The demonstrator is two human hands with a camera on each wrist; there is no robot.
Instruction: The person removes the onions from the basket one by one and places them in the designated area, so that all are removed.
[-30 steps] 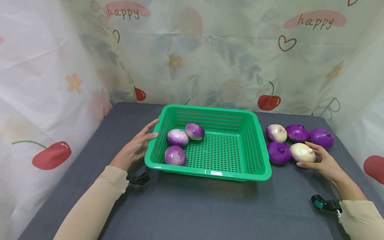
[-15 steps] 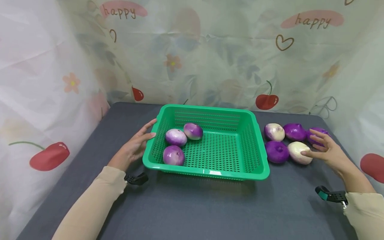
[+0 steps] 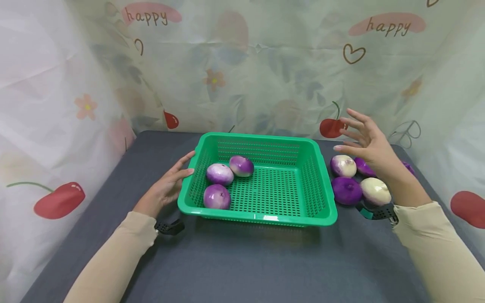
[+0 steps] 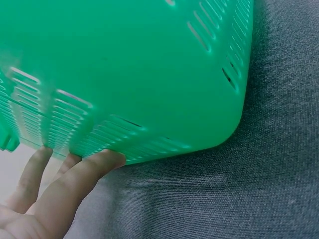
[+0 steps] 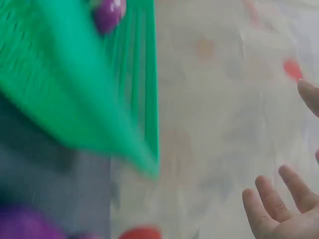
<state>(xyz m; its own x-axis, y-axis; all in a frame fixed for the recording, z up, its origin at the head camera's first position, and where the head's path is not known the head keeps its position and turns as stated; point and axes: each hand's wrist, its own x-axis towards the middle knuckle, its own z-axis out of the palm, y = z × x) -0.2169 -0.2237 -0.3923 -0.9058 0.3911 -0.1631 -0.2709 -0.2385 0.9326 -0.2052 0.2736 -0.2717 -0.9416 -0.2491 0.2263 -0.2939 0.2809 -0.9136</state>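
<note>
A green perforated basket stands on the table and holds purple-and-white onions at its left side. My left hand rests against its left end, with the thumb at the rim and straight fingers touching the outer wall, as the left wrist view shows. Raised over the back right is my right hand, fingers spread and holding nothing. Below it several more onions lie in a group right of the basket, among them a dark purple onion and a cream-white onion. My right forearm partly hides this group.
A dark grey cloth covers the table. Behind it and along both sides hangs a pale printed curtain, close to the table's edges. Black straps with small devices sit at both wrists.
My right hand has let go of the cream-white onion, then lifted up and moved left toward the back. That onion stays in the group. The left hand remains at the basket's end.
</note>
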